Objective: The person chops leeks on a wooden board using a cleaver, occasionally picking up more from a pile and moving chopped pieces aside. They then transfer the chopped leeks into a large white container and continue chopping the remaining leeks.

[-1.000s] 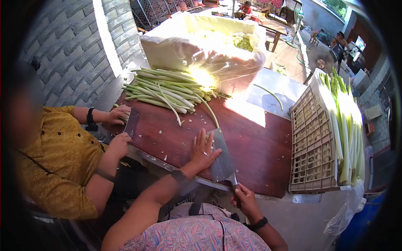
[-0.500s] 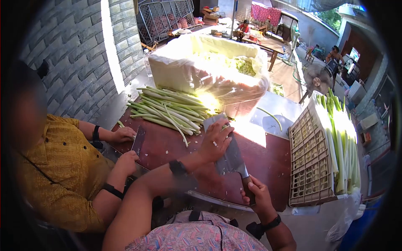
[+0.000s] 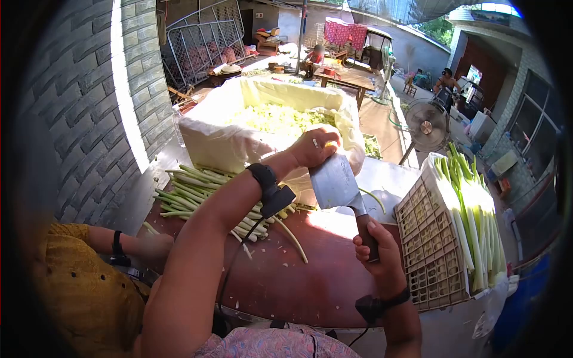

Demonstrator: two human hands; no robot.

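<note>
My right hand [image 3: 382, 249] is wrapped round the handle of a cleaver [image 3: 335, 184], its broad blade raised and slanting up and away. At the blade's far end is my left hand [image 3: 317, 146], fingers curled, by the near rim of a white foam box [image 3: 224, 142]. Whether those fingers hold chopped pieces is hidden. Pale green chopped stalks [image 3: 280, 118] lie in the plastic-lined box. Long scallion stalks [image 3: 194, 190] are piled on the dark red board [image 3: 298, 280], partly behind my left forearm.
A plastic crate [image 3: 431, 238] holding upright scallions [image 3: 477, 221] stands at the right. Left of me, a co-worker in a yellow shirt [image 3: 89, 286] has a hand on the board. Behind are a standing fan [image 3: 426, 126], a wooden table [image 3: 346, 77] and more people.
Both my hands and the cleaver have moved up and forward, from over the board to the box's rim. My left hand has gone from flat against the blade to curled. The view has shifted too.
</note>
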